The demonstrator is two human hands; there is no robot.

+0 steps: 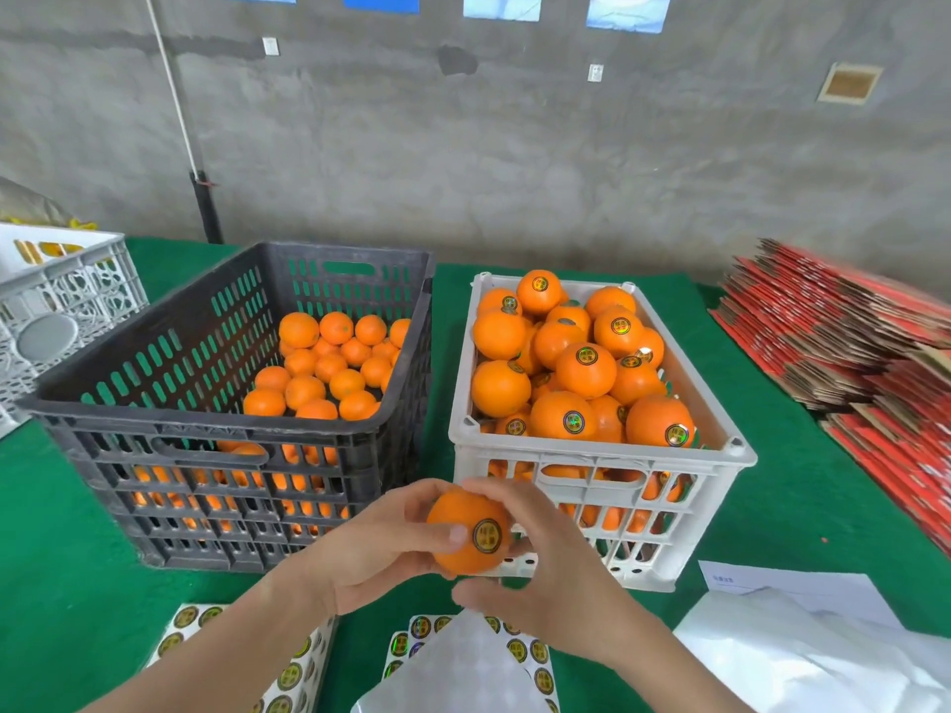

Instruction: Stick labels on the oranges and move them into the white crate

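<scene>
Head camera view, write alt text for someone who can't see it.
The left hand and right hand hold a labelled orange before a white crate heaped with labelled oranges. A black crate of unlabelled oranges stands to its left; sticker sheets lie on the green table.

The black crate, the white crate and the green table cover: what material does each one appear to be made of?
The black crate looks like moulded plastic, matt and scuffed, judging by its slotted walls and handle cut-outs. The white crate also looks like moulded plastic, but smoother and slightly glossy, with lattice walls. The green table cover is probably felt or a similar cloth. It looks fuzzy and has no shine.
</scene>
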